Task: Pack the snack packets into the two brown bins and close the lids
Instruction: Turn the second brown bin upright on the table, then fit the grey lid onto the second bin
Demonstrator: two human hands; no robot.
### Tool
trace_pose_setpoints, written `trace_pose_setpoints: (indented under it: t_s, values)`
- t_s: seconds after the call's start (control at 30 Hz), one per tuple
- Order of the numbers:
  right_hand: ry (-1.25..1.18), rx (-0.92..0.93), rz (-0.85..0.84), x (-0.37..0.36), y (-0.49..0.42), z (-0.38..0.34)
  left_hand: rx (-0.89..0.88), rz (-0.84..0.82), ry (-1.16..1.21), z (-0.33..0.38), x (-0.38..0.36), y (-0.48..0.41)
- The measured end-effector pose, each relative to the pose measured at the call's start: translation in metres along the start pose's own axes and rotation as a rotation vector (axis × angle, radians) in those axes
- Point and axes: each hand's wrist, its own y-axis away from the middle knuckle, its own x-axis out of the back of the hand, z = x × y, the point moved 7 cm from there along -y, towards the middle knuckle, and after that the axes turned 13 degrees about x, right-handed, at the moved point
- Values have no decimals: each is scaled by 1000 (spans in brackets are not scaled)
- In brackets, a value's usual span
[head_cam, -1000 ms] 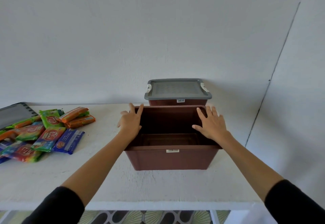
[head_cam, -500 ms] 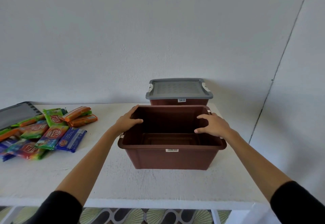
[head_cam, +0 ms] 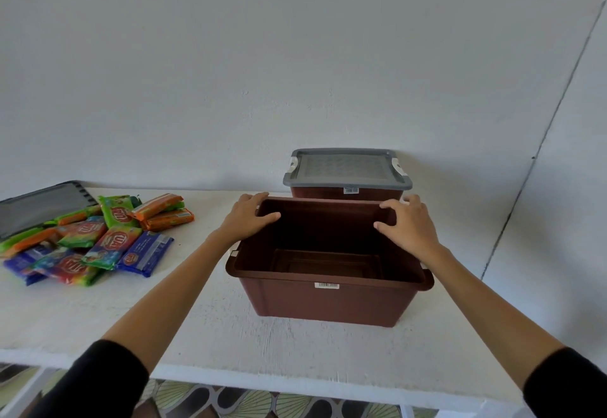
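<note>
Flat grey plastic lid (head_cam: 42,204) far left on white table (head_cam: 197,319). Heap of colourful foil snack packets (head_cam: 95,240) beside it. Left hand (head_cam: 248,217) and right hand (head_cam: 407,223) each grip far rim corners of open brown plastic bin (head_cam: 328,299). Behind it, second brown bin (head_cam: 348,192), grey-lidded.

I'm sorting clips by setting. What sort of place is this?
Probably a plain room in a home or small storeroom, though I can't be sure: a bare white plastered wall, a rough white-painted table holding an open brown plastic bin and colourful snack packets, and patterned floor covering below.
</note>
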Motion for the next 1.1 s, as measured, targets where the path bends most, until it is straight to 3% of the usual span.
trace_pose_setpoints:
  t_s: [0.1,0.4,0.67,1.1]
  values:
    - [-56,71,18,2,-17,-20,-19,80,69,5,15,1]
    - [-246,449,-201,-54,-88,-164,98,169,77,-51,79,6]
    - [-293,716,-292,-140,-142,-357,282,242,38,-179,166,-12]
    - [-349,799,-444,-298,-248,-588,495,281,26,-408,293,-97]
